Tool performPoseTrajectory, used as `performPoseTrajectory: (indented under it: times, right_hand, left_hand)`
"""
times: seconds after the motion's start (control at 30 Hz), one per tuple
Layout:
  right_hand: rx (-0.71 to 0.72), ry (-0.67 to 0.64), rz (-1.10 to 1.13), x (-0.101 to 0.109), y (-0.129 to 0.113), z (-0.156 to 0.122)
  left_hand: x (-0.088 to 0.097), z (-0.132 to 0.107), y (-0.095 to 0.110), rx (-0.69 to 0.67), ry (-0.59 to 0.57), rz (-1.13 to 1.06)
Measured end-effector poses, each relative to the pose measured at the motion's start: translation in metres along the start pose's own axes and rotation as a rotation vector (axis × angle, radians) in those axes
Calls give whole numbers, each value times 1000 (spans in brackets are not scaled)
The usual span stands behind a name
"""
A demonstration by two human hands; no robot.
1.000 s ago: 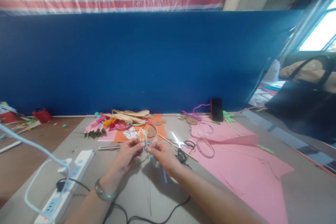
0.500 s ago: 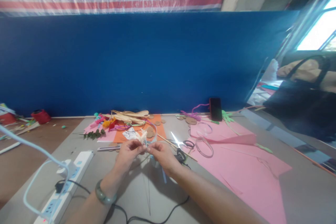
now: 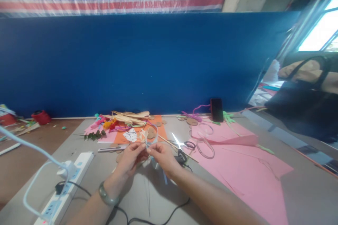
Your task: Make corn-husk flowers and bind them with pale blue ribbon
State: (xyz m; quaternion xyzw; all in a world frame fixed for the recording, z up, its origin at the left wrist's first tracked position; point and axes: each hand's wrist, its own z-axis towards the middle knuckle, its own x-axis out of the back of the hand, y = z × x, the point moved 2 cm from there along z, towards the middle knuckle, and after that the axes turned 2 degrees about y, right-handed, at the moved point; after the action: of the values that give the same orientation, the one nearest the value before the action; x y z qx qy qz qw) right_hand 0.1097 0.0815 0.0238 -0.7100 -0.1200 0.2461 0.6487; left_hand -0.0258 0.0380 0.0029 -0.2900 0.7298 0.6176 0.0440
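Observation:
Close together over the grey tabletop, my left hand (image 3: 133, 156) and my right hand (image 3: 162, 155) both pinch a small cream flower-like piece (image 3: 143, 135), its exact material unclear. Thin dark wires (image 3: 149, 193) hang down below the fingers. A pale, narrow ribbon (image 3: 156, 133) curves up in a loop beside the right fingers, which press on it at the flower's base. My left wrist carries a green bangle. Just right of my right hand lie open scissors (image 3: 179, 143) with black handles and a thin wooden stick (image 3: 169, 142).
A white power strip (image 3: 76, 172) with cables stands at left. Behind my hands lie orange paper (image 3: 164, 130), a raffia bundle (image 3: 132, 116) and wooden discs (image 3: 192, 122). A phone (image 3: 217, 109) leans on the blue partition (image 3: 148, 59). Pink sheets (image 3: 253, 175) cover the right side.
My left hand has turned slightly and shifted right, its fingers closing in by the right fingertips. The cream piece is a little lower, and the wires have swung slightly left.

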Motion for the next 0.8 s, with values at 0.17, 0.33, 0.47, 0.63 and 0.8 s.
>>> performPoseTrajectory:
  times: [0.17, 0.33, 0.47, 0.63, 0.8]
  right_hand:
    - [42, 9, -10, 2, 4, 3]
    - [34, 21, -52, 4, 3, 2]
    - [34, 34, -73, 4, 0, 1]
    - [21, 65, -113, 5, -1, 0]
    - [38, 65, -80, 6, 0, 1]
  left_hand:
    - [-3, -3, -3, 25, -1, -36]
    - [-8, -10, 1, 48, 1, -41]
    - [-11, -14, 4, 46, -35, -33]
    - [-8, -13, -1, 21, -56, -34]
    - [-5, -12, -5, 7, -58, -40]
